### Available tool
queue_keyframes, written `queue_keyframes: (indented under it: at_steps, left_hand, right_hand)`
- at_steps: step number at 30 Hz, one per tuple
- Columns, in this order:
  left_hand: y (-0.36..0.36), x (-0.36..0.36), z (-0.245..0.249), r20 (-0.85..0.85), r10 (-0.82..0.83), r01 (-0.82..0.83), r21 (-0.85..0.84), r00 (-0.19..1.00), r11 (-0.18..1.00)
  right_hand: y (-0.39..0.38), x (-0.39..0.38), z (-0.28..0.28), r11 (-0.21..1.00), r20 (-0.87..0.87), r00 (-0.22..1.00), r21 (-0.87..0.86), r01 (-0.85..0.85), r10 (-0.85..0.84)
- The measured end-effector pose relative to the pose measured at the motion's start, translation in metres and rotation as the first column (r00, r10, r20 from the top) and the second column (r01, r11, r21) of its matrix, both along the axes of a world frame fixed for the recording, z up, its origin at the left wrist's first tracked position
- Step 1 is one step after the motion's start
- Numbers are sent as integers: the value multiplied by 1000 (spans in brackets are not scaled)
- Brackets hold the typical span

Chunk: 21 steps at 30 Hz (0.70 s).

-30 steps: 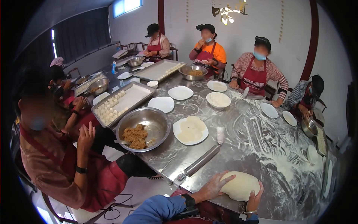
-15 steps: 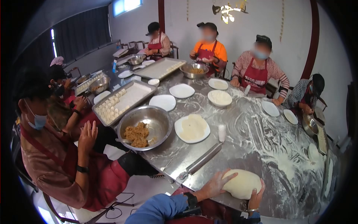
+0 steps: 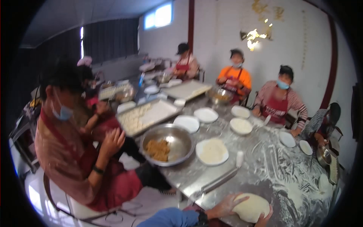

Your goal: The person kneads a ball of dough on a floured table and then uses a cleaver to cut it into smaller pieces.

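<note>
A large smooth ball of pale dough (image 3: 251, 207) rests on the near edge of the metal table (image 3: 245, 181). My left hand (image 3: 227, 206) curves round its left side, thumb and fingers spread against it. At the lower right, my right hand (image 3: 263, 219) cups the dough's other side, partly cut off by the frame and the dark border. Both palms are hidden against the dough. A metal rolling pin (image 3: 216, 183) lies just beyond my left hand, with a white-ended handle.
A steel bowl of brown filling (image 3: 184, 147), a plate of flour (image 3: 211, 152) and a tray of dumplings (image 3: 132, 120) stand on the left. Loose flour (image 3: 291, 189) covers the right side. Several people in aprons sit around; one person (image 3: 75, 151) is close on my left.
The view has swung up and left, so everything sits lower and farther right, and is blurred. Both hands stay on the dough, which keeps about the same place on the table.
</note>
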<state>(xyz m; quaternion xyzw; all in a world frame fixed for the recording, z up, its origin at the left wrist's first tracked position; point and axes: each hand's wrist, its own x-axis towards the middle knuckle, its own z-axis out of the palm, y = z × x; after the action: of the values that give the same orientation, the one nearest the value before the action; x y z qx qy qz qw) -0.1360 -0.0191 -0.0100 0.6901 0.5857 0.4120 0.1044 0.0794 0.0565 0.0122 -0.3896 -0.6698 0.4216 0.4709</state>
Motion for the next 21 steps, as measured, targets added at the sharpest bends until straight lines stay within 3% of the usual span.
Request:
queue_keyframes:
  at_steps: [2,3,5,7,9,10,12,17,19,21]
  left_hand:
    - [-2,2,8,-48,46,-46,-12,998,999]
    - [-13,9,31,84,35,-31,-54,996,998]
    - [-9,4,29,54,34,-36,27,998,999]
    - [-5,4,20,-11,45,-45,-8,999,999]
    - [-5,15,0,-43,43,-45,-51,998,998]
    - [-2,4,14,-43,73,-73,-17,996,997]
    - [-4,2,18,-75,60,-63,-33,995,997]
    - [-7,-12,30,-66,-62,58,-62,996,996]
    - [-10,-17,31,-38,-97,94,-74,995,993]
    - [-17,-20,19,-12,-16,15,-85,1000,996]
  right_hand:
    - [5,8,-5,996,185,983,94,-6,-12]
    - [13,5,-11,992,157,987,126,-1,-19]
    - [15,9,-16,986,209,978,166,-21,-14]
    - [16,2,-17,951,101,989,299,71,-106]
    - [31,19,-47,991,116,993,127,-42,27]
    - [22,11,-33,997,4,999,62,-41,41]
    - [8,8,-9,997,-10,998,-41,-61,61]
    - [14,20,-16,998,16,998,-6,-64,64]
    - [5,23,-5,982,-177,978,-135,-132,107]
    - [-2,31,-4,979,-166,979,-148,-140,115]
